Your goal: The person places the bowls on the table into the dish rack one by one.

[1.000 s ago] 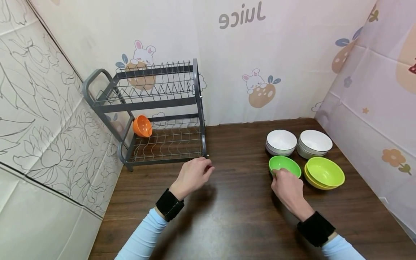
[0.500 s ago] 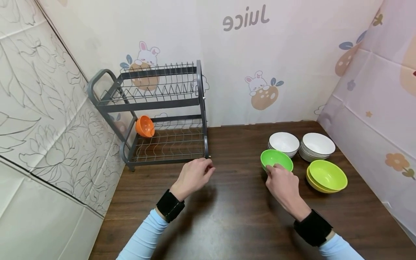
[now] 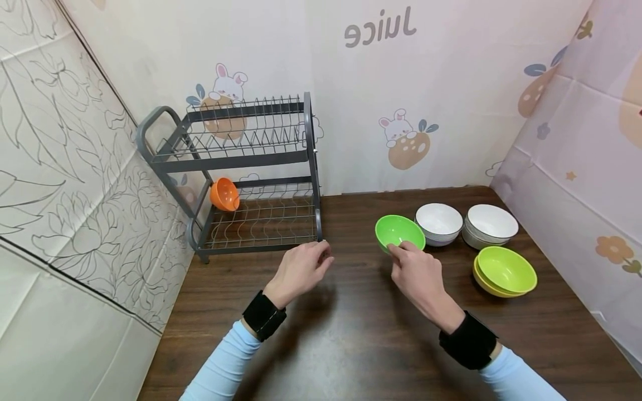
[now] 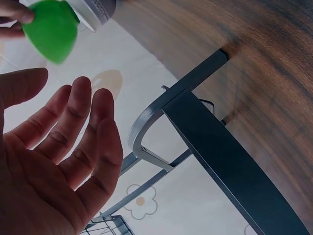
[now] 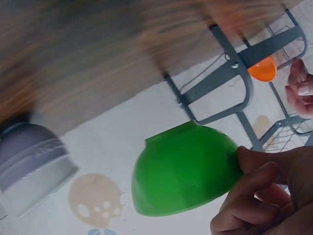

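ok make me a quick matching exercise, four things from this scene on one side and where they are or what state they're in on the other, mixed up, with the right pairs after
Things
1. bright green bowl
2. orange bowl
3. lime-yellow bowl
4. left hand

Places and states
A. nested on a yellow bowl
B. near the front of the dish rack, holding nothing
C. pinched at the rim by the right hand
D. tilted on the rack's lower tier

Pairs: 1-C, 2-D, 3-A, 4-B

The green bowl (image 3: 399, 228) is pinched at its rim by the right hand (image 3: 418, 274). The left hand (image 3: 298, 268) is held near the dish rack (image 3: 230, 162), where an orange bowl (image 3: 224, 195) is set. White bowls (image 3: 438, 219) and yellowish bowls (image 3: 506, 270) are stacked on the bench (image 3: 351, 340).
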Motion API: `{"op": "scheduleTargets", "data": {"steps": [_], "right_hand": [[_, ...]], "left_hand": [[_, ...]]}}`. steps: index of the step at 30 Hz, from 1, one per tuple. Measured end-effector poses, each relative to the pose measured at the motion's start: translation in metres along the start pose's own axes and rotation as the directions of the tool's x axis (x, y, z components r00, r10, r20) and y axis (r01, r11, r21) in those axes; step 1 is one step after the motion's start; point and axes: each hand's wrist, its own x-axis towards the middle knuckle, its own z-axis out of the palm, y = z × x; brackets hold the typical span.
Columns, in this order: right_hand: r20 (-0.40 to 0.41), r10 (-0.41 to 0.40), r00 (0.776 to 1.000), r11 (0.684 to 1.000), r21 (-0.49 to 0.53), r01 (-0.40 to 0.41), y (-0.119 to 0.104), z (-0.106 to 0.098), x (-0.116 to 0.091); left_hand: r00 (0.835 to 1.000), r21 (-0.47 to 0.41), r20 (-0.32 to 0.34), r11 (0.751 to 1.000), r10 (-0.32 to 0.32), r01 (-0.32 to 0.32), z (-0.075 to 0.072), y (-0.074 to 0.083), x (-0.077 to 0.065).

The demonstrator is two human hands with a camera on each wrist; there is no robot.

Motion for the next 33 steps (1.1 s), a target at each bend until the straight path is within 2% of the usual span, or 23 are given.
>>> {"op": "scheduleTargets", "data": {"steps": [8,16,23,33], "right_hand": [[-0.061,-0.102,0.993,0.994,0.04,0.104,-0.017,0.009,0.014],[-0.088,-0.161,0.983,0.984,0.068,0.167,-0.033,0.019,0.018],[-0.119,-0.232,0.965,0.964,0.104,0.244,-0.042,0.029,0.024],[-0.14,-0.278,0.95,0.941,0.162,0.299,-0.049,0.036,0.024]], "left_hand": [[1.0,-0.005,-0.024,1.0,0.016,-0.017,-0.002,0.0,0.002],[1.0,-0.058,-0.005,0.998,-0.003,0.002,-0.005,0.004,0.002],[0.999,-0.09,-0.042,0.996,-0.002,-0.002,-0.004,0.001,0.003],[0.998,-0.17,-0.054,0.985,0.012,-0.021,-0.003,-0.003,0.0]]}}
